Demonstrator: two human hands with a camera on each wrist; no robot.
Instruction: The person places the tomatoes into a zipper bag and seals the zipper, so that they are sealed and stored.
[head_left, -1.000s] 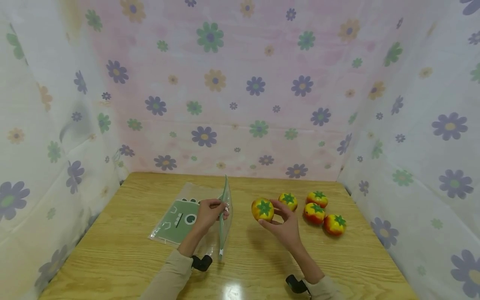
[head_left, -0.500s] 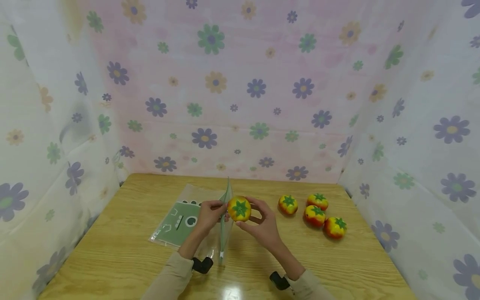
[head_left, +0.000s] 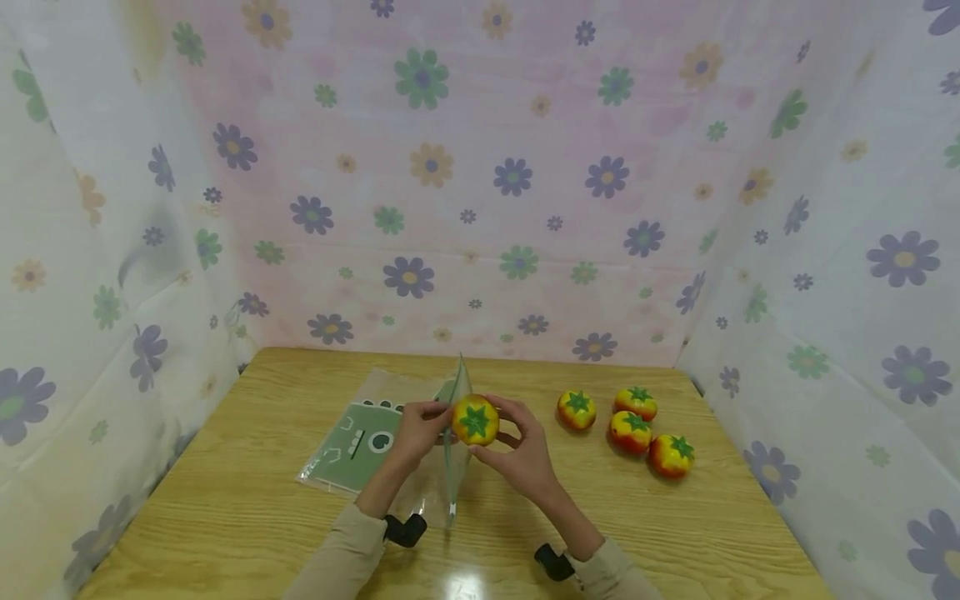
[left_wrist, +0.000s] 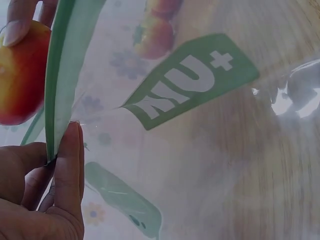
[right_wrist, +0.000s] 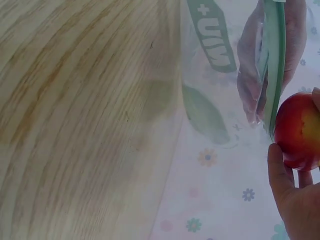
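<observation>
A clear zip bag (head_left: pixel 456 475) with a green zip edge (left_wrist: pixel 60 75) stands partly raised, its green printed face (head_left: pixel 356 450) lying toward the left. My left hand (head_left: pixel 415 433) pinches the bag's edge between thumb and fingers. In my right hand (head_left: pixel 525 450) is a toy persimmon (head_left: pixel 476 421), yellow and red with a green leafy top, gripped by the fingertips. It sits right at the bag's mouth, beside the zip edge. In the right wrist view the red side of the persimmon (right_wrist: pixel 298 131) touches or nearly touches that edge.
Several more toy persimmons, among them a near one (head_left: pixel 671 456) and a left one (head_left: pixel 576 411), lie on the wooden table (head_left: pixel 600 533) to the right. Flowered cloth (head_left: pixel 480 250) hangs behind and at both sides.
My right hand has carried the persimmon leftward from beside the others to the bag's mouth. The bag's edge has shifted slightly; my left hand has stayed nearly still.
</observation>
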